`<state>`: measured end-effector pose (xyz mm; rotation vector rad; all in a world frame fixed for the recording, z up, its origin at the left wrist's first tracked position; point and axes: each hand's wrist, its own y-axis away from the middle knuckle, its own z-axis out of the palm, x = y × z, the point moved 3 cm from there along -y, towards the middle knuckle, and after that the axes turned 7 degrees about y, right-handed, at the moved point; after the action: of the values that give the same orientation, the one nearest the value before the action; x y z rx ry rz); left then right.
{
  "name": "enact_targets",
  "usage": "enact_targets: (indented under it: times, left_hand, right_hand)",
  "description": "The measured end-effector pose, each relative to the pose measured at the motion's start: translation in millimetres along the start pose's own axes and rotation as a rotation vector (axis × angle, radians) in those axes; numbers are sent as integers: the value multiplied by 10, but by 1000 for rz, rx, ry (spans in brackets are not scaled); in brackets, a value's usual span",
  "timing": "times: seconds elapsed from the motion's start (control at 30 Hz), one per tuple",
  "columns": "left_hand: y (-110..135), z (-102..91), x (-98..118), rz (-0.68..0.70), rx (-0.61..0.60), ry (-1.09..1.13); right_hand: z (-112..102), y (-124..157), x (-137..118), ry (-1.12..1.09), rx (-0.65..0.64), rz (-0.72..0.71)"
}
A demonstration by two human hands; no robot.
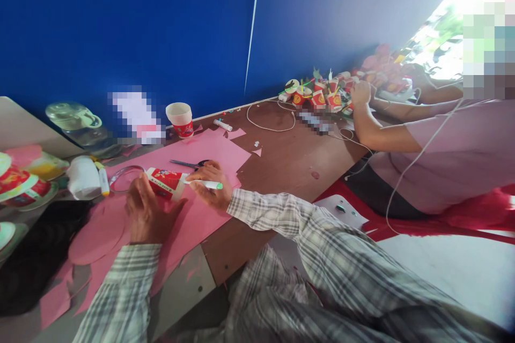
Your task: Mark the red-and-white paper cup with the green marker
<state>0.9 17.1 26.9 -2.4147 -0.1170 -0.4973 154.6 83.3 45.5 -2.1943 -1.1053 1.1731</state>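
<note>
My left hand (151,209) is wrapped round a red and white paper cup (167,182), which lies on its side above pink paper (205,198). Between the fingers of my right hand (215,185) is a white marker pen (209,184) with a green end. The pen's other end points at the cup's rim or base; I cannot tell if it touches. Dark-handled scissors (189,164) lie on the paper just behind my right hand. To the left of the cup is a roll of clear tape (126,178).
Another paper cup (179,119) stands by the blue wall, near a glass jug (78,126). At left are a black phone-like slab (36,252), a yellow-capped marker (103,179) and stacked bowls (24,187). A co-worker (442,150) sits at right beside several decorated cups (317,99) and cables.
</note>
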Motion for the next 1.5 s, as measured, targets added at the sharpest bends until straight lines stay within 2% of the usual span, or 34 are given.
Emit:
enact_targets:
  times: [0.17,0.3,0.5,0.7,1.13,1.33,1.5]
  left_hand:
    - [-4,-12,8,-10,-5,8]
    - [18,9,-14,9,10,-10]
    - [32,38,-40,24,23,-33]
    - [27,21,-32,40,25,-17]
    - [32,10,14,96,62,-61]
    - [31,10,25,106,65,-66]
    - [34,8,27,127,64,-68]
  right_hand:
    - [-7,16,-8,-24,23,-46]
    - [-5,32,-42,-22,-11,-100]
    - [-11,10,-50,-46,-23,-77]
    - [-12,9,-26,-59,56,-71]
    - [-5,41,-55,-139,-20,-119]
    - [-23,25,-74,-98,-58,-101]
    - [-23,14,-66,-79,-19,-90]
